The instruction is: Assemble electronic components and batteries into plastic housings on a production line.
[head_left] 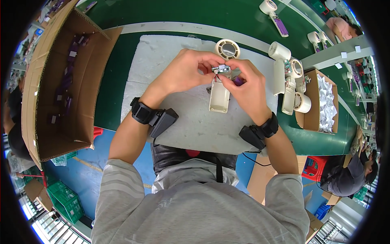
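Over the grey foam pad (178,126), my left hand (185,71) and my right hand (251,85) meet with bent fingers. Between their fingertips is a small silvery part (221,68) with thin dark and red wires; its exact kind is too small to tell. Right below it lies a cream handheld-fan handle shell (219,99), its hollow side up. The round fan head (227,49) sits just beyond my fingers, partly covered by them. A purple piece (239,81) shows by my right palm, mostly hidden by the fingers.
On the left stands an open carton (67,134) with purple pieces inside. Cream fan parts (284,77) lie right of the pad, beside a small box (327,105) of white crumpled pieces. Farther back on the green bench lies a purple-handled fan (279,25). Other people sit at the far right.
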Demonstrator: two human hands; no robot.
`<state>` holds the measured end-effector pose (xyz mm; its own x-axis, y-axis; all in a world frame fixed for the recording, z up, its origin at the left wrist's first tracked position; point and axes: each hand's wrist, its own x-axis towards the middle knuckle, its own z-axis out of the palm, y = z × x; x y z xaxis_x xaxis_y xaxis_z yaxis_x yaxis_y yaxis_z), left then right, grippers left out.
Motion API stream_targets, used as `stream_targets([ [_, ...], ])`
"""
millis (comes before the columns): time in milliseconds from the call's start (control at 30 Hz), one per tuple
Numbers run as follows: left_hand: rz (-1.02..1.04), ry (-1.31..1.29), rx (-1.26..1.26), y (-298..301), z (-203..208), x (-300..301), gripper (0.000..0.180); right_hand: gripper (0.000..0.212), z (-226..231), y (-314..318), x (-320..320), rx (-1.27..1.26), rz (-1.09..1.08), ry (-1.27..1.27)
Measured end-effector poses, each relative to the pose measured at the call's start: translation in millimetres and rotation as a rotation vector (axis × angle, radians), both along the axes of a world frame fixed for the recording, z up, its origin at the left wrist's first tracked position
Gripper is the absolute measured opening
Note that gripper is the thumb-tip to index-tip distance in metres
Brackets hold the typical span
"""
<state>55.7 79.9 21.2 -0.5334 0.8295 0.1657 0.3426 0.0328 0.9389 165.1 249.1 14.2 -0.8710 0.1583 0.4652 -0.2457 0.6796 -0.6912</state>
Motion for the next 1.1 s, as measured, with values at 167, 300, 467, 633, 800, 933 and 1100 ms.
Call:
stream_targets([
  [167, 0.043, 0.080, 0.003, 0.8, -2.0, 1.0, 0.034, 0.035, -1.2, 0.4, -0.1, -0.020, -0.012, -0.019],
  [300, 0.052, 0.060, -0.058, 1.1, -3.1, -3.2, 0.029, 0.034, -0.7, 1.7, -0.4, -0.005, -0.020, -0.010],
  [467, 0.058, 0.246, 0.019, 1.8, -3.8, 2.6, 0.026, 0.032, -3.1, 1.2, 0.4, 0.018, -0.027, 0.038],
  [633, 0.109, 0.330, 0.006, 3.3, -4.5, 6.6, 0.025, 0.031, -3.3, -1.2, 0.9, 0.000, -0.021, 0.061],
  [800, 0.111, 0.319, 0.014, 4.9, -3.6, 5.2, 0.023, 0.031, -5.0, 0.4, -0.5, -0.013, -0.043, 0.057],
  [933, 0.099, 0.295, 0.037, 5.3, -7.8, 3.8, 0.023, 0.031, -3.1, 0.7, 0.7, -0.035, -0.044, 0.027],
  [1100, 0.065, 0.217, 0.013, 1.8, -6.4, 2.8, 0.024, 0.027, -2.5, 0.9, 0.7, -0.050, -0.031, -0.007],
])
